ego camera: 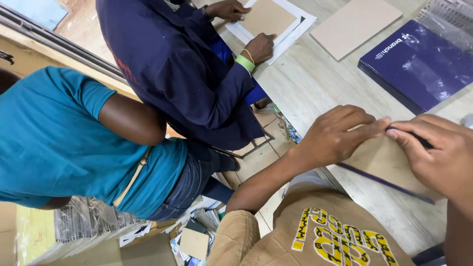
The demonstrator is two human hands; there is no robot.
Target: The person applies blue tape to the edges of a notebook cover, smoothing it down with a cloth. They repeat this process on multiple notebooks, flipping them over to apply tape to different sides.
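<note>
Both hands press on a brown cardboard sheet (pixel 382 160) with a dark blue edge, lying flat at the near edge of the desk (pixel 315 88). The left hand (pixel 335 135) lies curled on it, and the right hand (pixel 436 150) pinches its blue edge with the fingertips. Farther along the desk a co-worker's hands (pixel 258 47) hold another cardboard sheet (pixel 266 17) on white paper, near a dark blue box (pixel 419 64).

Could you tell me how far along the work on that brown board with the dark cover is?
Done: the board already lies on the dark cover. In hand: the left hand and right hand pinch the cover's top edge at the board. Left: the lower dark edge lies flat and unfolded.
</note>
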